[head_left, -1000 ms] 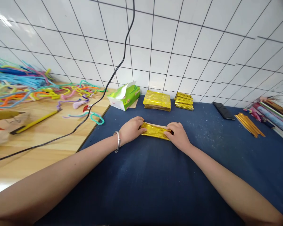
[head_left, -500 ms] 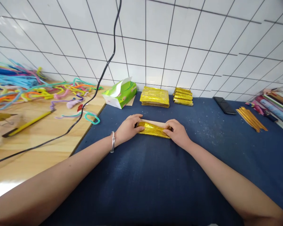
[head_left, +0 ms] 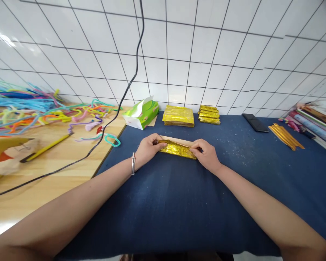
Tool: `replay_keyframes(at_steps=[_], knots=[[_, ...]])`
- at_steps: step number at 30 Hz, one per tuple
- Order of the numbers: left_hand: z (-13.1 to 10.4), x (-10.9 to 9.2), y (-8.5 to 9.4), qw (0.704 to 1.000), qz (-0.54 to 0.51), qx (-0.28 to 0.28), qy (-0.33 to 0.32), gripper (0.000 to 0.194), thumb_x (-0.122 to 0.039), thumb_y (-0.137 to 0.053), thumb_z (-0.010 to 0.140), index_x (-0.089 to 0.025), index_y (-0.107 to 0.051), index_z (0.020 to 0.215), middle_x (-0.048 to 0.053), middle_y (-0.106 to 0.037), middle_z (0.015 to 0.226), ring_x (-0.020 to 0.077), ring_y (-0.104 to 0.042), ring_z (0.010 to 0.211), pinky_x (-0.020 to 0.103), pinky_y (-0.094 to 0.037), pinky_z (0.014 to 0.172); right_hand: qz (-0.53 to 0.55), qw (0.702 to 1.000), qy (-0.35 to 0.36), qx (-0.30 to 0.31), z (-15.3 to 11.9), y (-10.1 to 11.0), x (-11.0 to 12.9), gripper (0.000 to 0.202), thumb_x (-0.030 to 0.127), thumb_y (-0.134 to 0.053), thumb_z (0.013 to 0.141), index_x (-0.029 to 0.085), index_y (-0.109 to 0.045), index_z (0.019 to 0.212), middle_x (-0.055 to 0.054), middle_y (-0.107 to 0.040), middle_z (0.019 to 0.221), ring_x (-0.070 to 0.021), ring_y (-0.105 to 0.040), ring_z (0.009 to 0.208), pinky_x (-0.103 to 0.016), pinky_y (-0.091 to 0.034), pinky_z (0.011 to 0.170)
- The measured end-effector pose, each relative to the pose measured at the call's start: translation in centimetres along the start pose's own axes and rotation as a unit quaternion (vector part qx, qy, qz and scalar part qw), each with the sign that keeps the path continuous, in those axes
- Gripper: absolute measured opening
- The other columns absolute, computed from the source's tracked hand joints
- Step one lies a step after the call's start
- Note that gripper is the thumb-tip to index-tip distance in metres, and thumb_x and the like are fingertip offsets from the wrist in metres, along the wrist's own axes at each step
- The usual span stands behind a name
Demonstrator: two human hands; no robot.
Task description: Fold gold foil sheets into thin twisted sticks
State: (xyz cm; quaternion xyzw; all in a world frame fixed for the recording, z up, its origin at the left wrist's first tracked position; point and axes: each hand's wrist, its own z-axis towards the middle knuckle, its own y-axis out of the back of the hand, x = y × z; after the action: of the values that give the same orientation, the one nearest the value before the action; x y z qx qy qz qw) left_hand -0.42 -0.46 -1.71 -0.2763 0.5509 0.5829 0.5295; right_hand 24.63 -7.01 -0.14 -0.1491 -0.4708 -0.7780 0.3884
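Note:
A sheet of gold foil paper lies partly folded on the dark blue tabletop, its pale brown side showing along the far edge. My left hand, with a silver bangle at the wrist, pinches the sheet's left end between thumb and fingers. At the right end, my right hand grips it the same way. Behind the hands sit a flat stack of gold sheets and a smaller pile of folded gold strips.
A green tissue box stands left of the stacks. On the right are a black phone, orange-gold strips and books. Colourful fuzzy stems, a yellow pencil-like tool and a black cable are at left.
The camera view has tilted and shifted slightly, so the background sits lower. Both hands keep hold of the foil sheet; the gold flap looks slightly flatter.

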Motion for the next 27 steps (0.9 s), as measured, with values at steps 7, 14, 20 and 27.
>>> replay_keyframes(at_steps=[7, 14, 20, 27], knots=[[-0.4, -0.9, -0.4, 0.997, -0.077, -0.002, -0.029, 0.011, -0.024, -0.056, 0.079, -0.019, -0.046, 0.077, -0.005, -0.046, 0.063, 0.0075, -0.043, 0.056, 0.020, -0.035, 0.055, -0.004, 0.999, -0.029, 0.017, -0.2, 0.0, 0.0, 0.005, 0.023, -0.055, 0.079, 0.021, -0.059, 0.076, -0.001, -0.065, 0.083, -0.0147, -0.058, 0.075, -0.028, -0.044, 0.071], [-0.9, -2.1, -1.1, 0.990, -0.137, -0.007, -0.029, 0.031, -0.022, -0.049, 0.084, -0.021, -0.038, 0.113, -0.003, -0.053, 0.078, 0.0086, -0.051, 0.069, 0.020, -0.043, 0.067, 0.002, 0.999, -0.045, 0.010, -0.2, 0.1, 0.2, 0.007, 0.026, -0.054, 0.079, 0.021, -0.059, 0.077, -0.001, -0.065, 0.081, -0.0143, -0.059, 0.072, -0.028, -0.045, 0.068], [-1.0, -2.2, -1.1, 0.985, -0.169, 0.018, 0.012, 0.030, -0.025, -0.049, 0.084, -0.019, -0.049, 0.113, 0.001, -0.058, 0.090, 0.0107, -0.055, 0.079, 0.023, -0.045, 0.075, 0.029, 0.998, -0.063, 0.011, -0.1, 0.0, 0.2, 0.005, 0.025, -0.057, 0.078, 0.021, -0.059, 0.077, 0.000, -0.064, 0.082, -0.0140, -0.058, 0.072, -0.028, -0.044, 0.069], [-0.9, -1.8, -1.1, 0.984, -0.175, 0.020, 0.009, 0.016, -0.026, -0.051, 0.084, -0.018, -0.059, 0.096, 0.000, -0.060, 0.087, 0.0123, -0.054, 0.081, 0.024, -0.044, 0.076, 0.121, 0.985, -0.125, -0.004, 0.0, 0.2, 0.2, 0.013, 0.033, -0.058, 0.079, 0.020, -0.055, 0.081, 0.001, -0.056, 0.073, -0.0123, -0.050, 0.064, -0.026, -0.041, 0.061]])
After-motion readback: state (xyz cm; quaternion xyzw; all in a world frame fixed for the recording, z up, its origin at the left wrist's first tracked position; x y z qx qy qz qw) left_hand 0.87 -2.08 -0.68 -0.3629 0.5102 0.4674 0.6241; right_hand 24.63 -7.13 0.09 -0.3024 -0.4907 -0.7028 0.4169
